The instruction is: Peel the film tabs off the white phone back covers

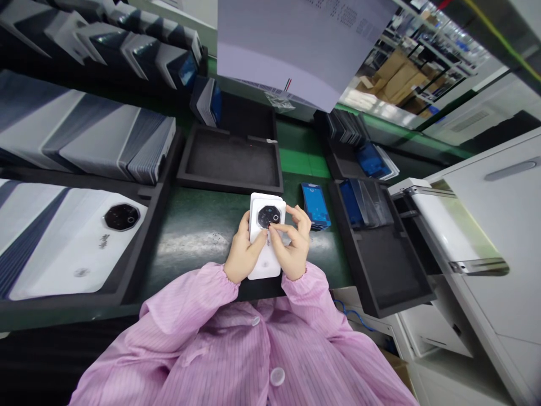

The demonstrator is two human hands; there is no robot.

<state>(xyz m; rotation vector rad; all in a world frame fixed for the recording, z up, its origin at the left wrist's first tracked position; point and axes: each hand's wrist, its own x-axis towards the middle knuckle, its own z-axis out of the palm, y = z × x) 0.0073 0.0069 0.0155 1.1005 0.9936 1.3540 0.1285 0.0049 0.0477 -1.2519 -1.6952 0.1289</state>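
A white phone back cover [265,256] with a black eight-sided camera window [269,216] lies before me, camera end away from me. A second white edge shows behind its top. My left hand [245,248] is closed around its left side, thumb lying on the face just below the window. At the lower rim of the window, the thumb and index finger of my right hand [293,242] come together in a pinch. Whatever is between those fingertips is too small to make out. The other right fingers curl by the cover's right edge.
To the left, black trays [141,242] hold rows of white covers [84,242]. A black foam tray [228,160] sits ahead. Right of my hands is a stack of blue-filmed panels [316,204]; beyond it, another black tray [393,265] holds filmed sheets. A white sheet [296,51] hangs ahead.
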